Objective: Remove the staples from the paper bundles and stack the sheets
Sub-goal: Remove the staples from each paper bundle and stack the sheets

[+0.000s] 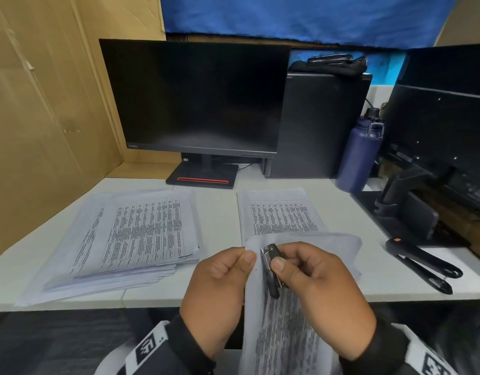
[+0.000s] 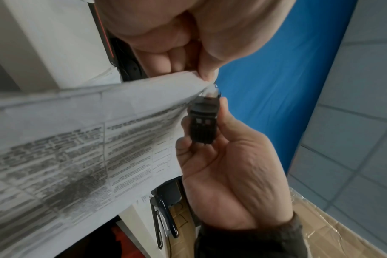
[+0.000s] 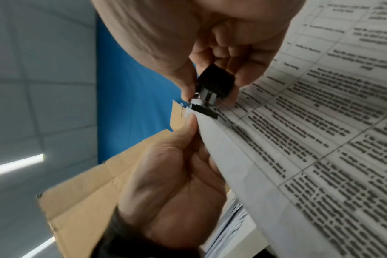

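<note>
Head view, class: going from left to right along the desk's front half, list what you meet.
Paper stack → left hand → staple remover → right hand → stapler.

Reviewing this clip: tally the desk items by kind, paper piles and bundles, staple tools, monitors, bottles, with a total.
Paper: 3, left stack, right stack, held bundle
Staple tools: 2, staple remover in the right hand, black stapler
Monitors: 2
Bottles: 1
Total: 8
</note>
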Tool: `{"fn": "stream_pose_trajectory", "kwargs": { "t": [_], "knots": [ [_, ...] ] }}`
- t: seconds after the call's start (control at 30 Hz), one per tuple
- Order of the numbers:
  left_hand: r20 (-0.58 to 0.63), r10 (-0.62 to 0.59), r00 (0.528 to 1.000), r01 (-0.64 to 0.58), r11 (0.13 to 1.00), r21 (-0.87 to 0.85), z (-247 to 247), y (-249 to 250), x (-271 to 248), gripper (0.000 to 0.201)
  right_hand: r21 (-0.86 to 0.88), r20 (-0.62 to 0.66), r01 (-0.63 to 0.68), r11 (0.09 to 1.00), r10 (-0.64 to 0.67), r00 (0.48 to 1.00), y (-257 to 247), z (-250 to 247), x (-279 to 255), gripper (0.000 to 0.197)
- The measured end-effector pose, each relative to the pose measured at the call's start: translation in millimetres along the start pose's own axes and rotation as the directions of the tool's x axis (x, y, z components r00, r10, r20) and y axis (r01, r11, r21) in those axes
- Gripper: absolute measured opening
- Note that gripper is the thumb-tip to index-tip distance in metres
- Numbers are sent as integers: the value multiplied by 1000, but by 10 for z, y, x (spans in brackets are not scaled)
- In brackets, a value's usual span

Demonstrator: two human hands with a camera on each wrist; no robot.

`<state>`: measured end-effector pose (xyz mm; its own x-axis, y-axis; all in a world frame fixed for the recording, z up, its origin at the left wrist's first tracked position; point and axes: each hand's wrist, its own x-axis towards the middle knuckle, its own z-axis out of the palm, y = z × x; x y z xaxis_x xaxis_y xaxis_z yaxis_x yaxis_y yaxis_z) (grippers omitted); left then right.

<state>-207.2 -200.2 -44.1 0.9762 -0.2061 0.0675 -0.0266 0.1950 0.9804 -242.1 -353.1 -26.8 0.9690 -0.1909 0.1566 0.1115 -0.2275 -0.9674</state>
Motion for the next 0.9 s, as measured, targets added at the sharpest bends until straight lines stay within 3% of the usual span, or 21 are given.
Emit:
{"fn": "stream_pose_trajectory", "kwargs": {
  "t": [0.13,0.27,0.33,0.4,0.47,0.53,0.6,0.63,0.67,0.73,0.8,0.9],
  "knots": [
    [4,-98,995,98,991,-92,24,-17,13,24,228,58,-148,962,139,989,-6,-22,33,14],
    [29,-190,981,192,972,-135,30,-22,31,29,180,101,-176,968,160,982,27,-54,63,15],
    [22,-219,975,220,965,-143,10,-35,39,30,-79,36,-26,997,29,999,73,-46,43,7],
    [-13,-224,974,221,968,-115,-26,-39,54,30,-455,70,175,873,-161,984,96,-77,15,16],
    [-66,-218,974,213,974,-78,-79,-27,82,28,-587,104,285,758,-278,955,80,-176,50,24],
    [-127,-216,968,212,976,-41,-152,-2,125,24,-628,27,295,720,-359,933,107,-378,174,20],
    [-179,-226,958,225,974,-26,-222,32,170,19,-708,-118,184,682,-371,921,212,-694,357,20],
    [-188,-236,953,236,971,-25,-247,52,187,18,-748,-189,69,660,-312,931,263,-862,435,23],
    [-189,-248,950,247,968,-28,-262,74,199,18,-783,-244,-63,619,-212,946,339,-1029,497,25],
    [-183,-266,946,265,964,-35,-271,112,205,19,-859,-289,-260,440,1,957,496,-1289,557,19],
    [-171,-270,948,268,963,-37,-259,125,205,19,-905,-285,-305,296,112,952,631,-1431,557,17],
    [-155,-268,951,265,963,-42,-216,130,189,20,-889,-289,-315,332,124,949,704,-1477,553,17]
  ]
}}
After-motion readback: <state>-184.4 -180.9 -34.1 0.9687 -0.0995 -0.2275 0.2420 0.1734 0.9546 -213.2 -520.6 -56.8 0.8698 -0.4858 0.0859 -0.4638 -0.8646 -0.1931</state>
